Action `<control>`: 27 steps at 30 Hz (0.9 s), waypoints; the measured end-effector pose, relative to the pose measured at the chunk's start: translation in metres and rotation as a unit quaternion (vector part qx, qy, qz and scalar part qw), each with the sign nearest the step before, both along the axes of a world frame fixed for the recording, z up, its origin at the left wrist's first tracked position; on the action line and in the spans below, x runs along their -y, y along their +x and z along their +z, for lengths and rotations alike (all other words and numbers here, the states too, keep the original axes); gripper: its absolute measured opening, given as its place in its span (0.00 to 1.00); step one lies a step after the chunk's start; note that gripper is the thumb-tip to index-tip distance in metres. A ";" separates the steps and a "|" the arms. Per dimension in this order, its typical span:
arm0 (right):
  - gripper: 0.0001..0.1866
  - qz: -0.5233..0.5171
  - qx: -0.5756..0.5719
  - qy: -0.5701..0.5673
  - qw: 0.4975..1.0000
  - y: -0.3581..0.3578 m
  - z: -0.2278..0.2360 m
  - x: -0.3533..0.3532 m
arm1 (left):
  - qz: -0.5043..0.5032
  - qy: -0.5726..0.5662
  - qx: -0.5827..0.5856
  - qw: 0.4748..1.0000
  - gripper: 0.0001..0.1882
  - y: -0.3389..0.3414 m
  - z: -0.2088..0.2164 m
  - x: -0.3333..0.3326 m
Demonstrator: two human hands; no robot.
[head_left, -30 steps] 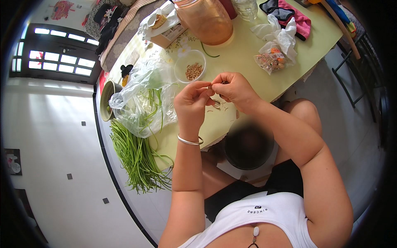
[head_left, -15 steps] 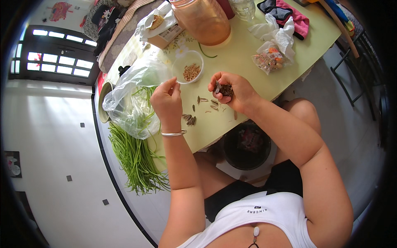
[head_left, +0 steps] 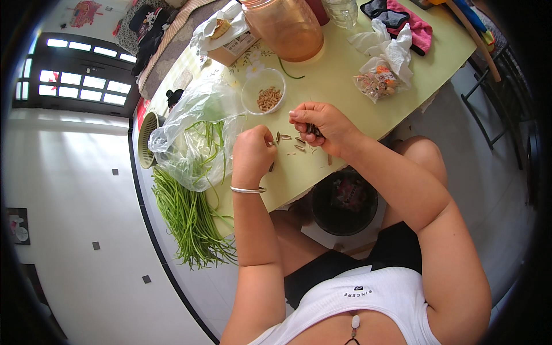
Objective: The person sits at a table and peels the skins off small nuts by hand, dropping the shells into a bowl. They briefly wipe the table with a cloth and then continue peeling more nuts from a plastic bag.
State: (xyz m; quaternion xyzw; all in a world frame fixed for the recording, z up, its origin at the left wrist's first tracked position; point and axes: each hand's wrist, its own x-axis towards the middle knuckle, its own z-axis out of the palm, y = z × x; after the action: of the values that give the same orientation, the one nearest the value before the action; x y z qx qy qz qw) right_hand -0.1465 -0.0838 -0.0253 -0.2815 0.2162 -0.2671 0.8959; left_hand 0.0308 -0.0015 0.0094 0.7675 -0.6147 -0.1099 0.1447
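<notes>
Dark, striped sunflower seed shells (head_left: 313, 130) fill my right hand (head_left: 329, 127), whose fingers curl around them above the table edge. My left hand (head_left: 253, 150), with a silver bangle at the wrist, is down at the tabletop over the small pile of sunflower seeds. Its fingers are curled together and the tips are mostly hidden, so I cannot make out what is between them. A few loose seeds and shells (head_left: 300, 140) lie between the hands. Just beyond is a clear round plastic bowl (head_left: 246, 92) holding pale shelled kernels (head_left: 269, 99).
Left of my hand lie a crumpled clear plastic bag (head_left: 198, 164) and a bunch of long green stalks (head_left: 190, 221). A large amber jar (head_left: 290, 34) stands at the back. Wrapped snacks (head_left: 379, 81) are at the right. Below the table edge sits a black bin (head_left: 344, 215).
My left hand has come down and toward me from beside the bowl, covering the seed pile. My right hand's fingers have closed further over the shells, thumb and forefinger together.
</notes>
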 end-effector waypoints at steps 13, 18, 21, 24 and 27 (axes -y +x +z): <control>0.05 -0.059 -0.065 -0.097 0.991 0.005 -0.002 -0.014 | -0.066 -0.259 -0.153 0.951 0.07 -0.040 0.017 0.003; 0.07 -0.086 -0.079 -0.125 0.985 0.003 0.000 -0.014 | -0.074 -0.276 -0.019 0.958 0.07 -0.049 0.014 0.002; 0.08 -0.126 -0.104 -0.149 0.975 0.004 -0.002 -0.019 | -0.063 -0.269 0.006 0.961 0.07 -0.056 0.013 0.001; 0.07 -0.172 -0.139 -0.224 0.949 0.009 -0.003 -0.024 | -0.046 -0.261 0.018 0.964 0.08 -0.061 0.014 -0.001; 0.06 -0.190 -0.158 -0.309 0.918 0.011 -0.009 -0.024 | -0.049 -0.271 0.011 0.961 0.08 -0.061 0.013 -0.001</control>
State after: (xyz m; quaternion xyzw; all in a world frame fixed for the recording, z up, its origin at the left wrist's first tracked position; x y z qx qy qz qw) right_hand -0.1355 -0.0600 -0.0341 -0.5363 0.3110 -0.4383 0.6508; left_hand -0.0303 -0.0003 0.0227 0.6696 -0.6600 0.0620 0.3349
